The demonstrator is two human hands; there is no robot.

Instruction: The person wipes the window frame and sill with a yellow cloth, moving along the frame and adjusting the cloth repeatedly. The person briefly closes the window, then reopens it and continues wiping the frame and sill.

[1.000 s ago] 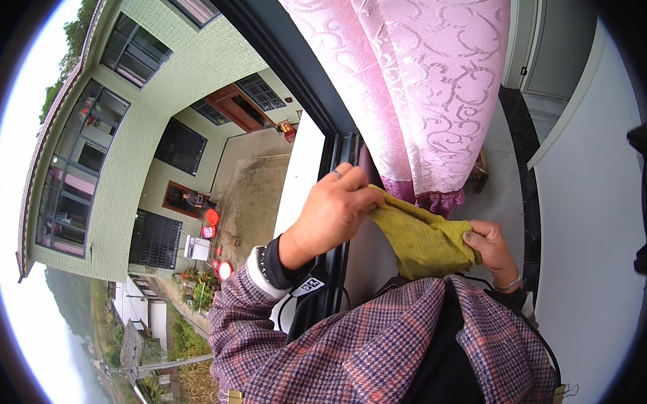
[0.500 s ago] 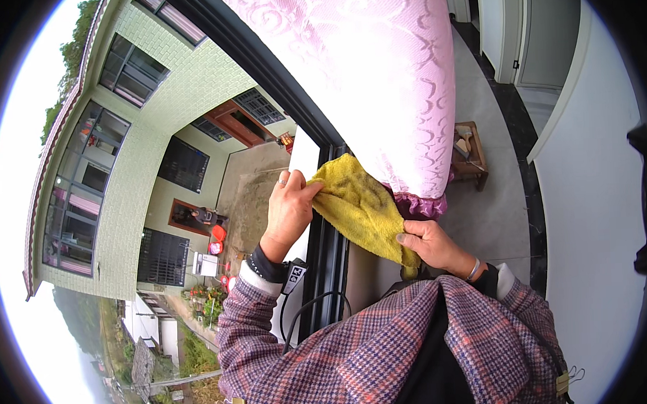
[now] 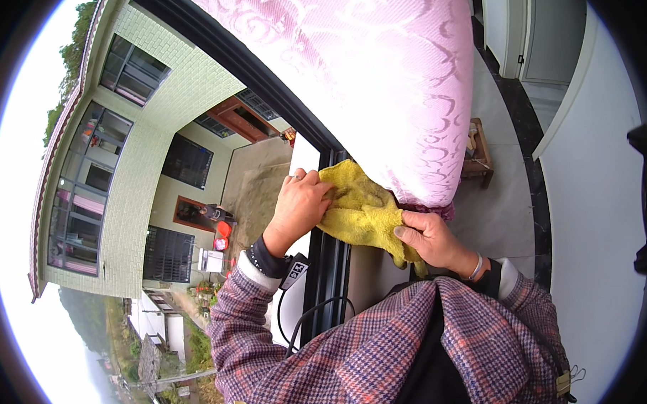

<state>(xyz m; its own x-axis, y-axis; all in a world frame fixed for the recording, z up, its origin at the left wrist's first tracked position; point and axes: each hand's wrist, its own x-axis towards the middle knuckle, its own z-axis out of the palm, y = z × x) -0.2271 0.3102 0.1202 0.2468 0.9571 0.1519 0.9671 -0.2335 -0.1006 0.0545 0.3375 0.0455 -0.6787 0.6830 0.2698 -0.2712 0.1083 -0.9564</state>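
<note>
A yellow cloth [image 3: 359, 209] with dark smudges hangs bunched between my two hands, above the dark window frame [image 3: 328, 276]. My left hand [image 3: 296, 209] pinches its left edge, fingers curled into the fabric. At the right edge, my right hand [image 3: 433, 239] grips the cloth between thumb and fingers. Just beyond the cloth, a pink patterned curtain [image 3: 413, 106] bulges out, its gathered darker hem close to my right hand. A black cable [image 3: 303, 318] with a white-faced plug or socket piece [image 3: 295, 271] lies by my left wrist.
To the right, a small wooden stool [image 3: 478, 154] with items on it stands on the grey floor [image 3: 506, 224]. A white wall [image 3: 587, 214] rises farther right. Outside on the left are a pale brick building [image 3: 134, 173], a courtyard [image 3: 255, 176] and a person [image 3: 213, 213] by a doorway.
My left hand has moved slightly right, toward the right hand, and its fingers curl further into the cloth. The cloth, stretched out before, is now more bunched and folded.
</note>
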